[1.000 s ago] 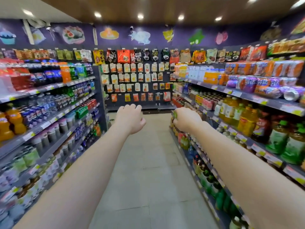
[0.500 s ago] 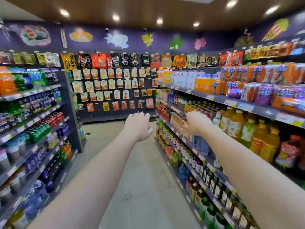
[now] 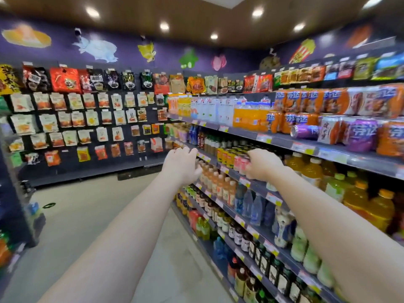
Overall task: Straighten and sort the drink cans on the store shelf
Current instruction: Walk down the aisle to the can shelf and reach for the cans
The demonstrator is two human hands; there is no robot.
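Observation:
Orange and purple drink cans (image 3: 363,134) crowd the upper right shelf, stacked two high. One purple can (image 3: 305,131) lies on its side among them. On the shelf below stand yellow cans (image 3: 226,157) and pink cans (image 3: 240,164). My right hand (image 3: 264,166) is at that shelf's front edge with its curled fingers right beside the pink cans; whether it touches them is unclear. My left hand (image 3: 182,165) hovers in the aisle just left of the shelf edge, fingers loosely apart and holding nothing.
The right shelving (image 3: 279,139) carries juice bottles (image 3: 312,171) and small bottles (image 3: 218,184) on its lower tiers. Snack bags (image 3: 91,119) hang on the back wall. Another shelf unit (image 3: 13,204) stands at the left, with tiled floor (image 3: 91,215) between.
My view has swung right toward the right shelving. Both hands have moved right and forward; the right hand now reaches the shelf with the pink cans.

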